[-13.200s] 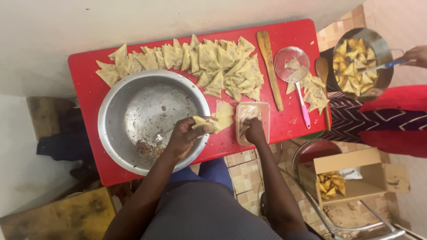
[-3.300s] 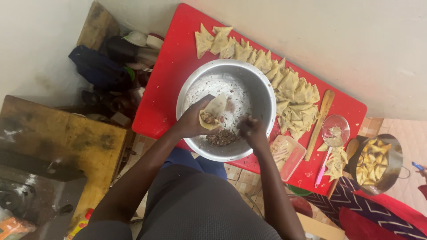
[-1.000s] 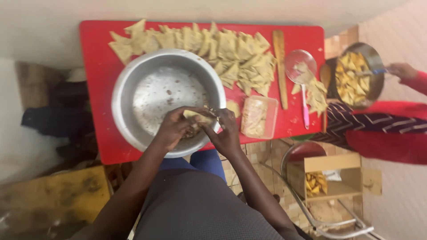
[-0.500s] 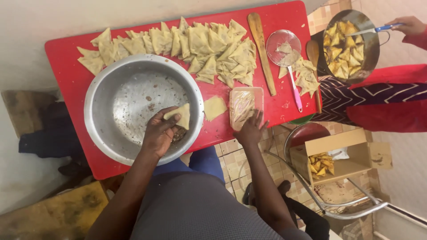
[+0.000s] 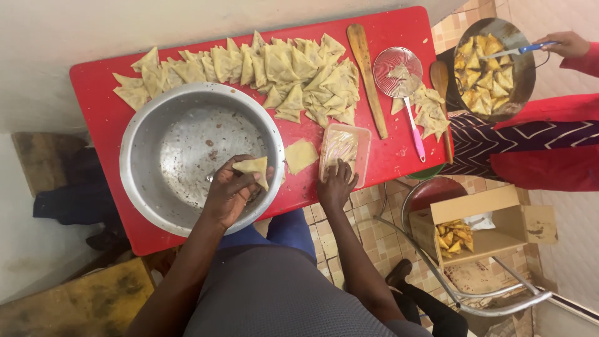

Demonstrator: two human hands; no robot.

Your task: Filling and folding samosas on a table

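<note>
Red table against a pale wall, carrying a steel bowl and a row of folded pastry triangles. Left hand over the bowl's near rim, fingers closing around a folded pastry cone, same as half a second back. Right hand, then just short of the clear plastic tub, now reaching in, fingertips spread and loose, gripping nothing. Flat pastry sheet lying between bowl and tub, unmoved. Another person's hand stirring a frying pan at far right.

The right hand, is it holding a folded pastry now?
No, the right hand reaches into the small clear container; the left hand holds the folded pastry.
</note>
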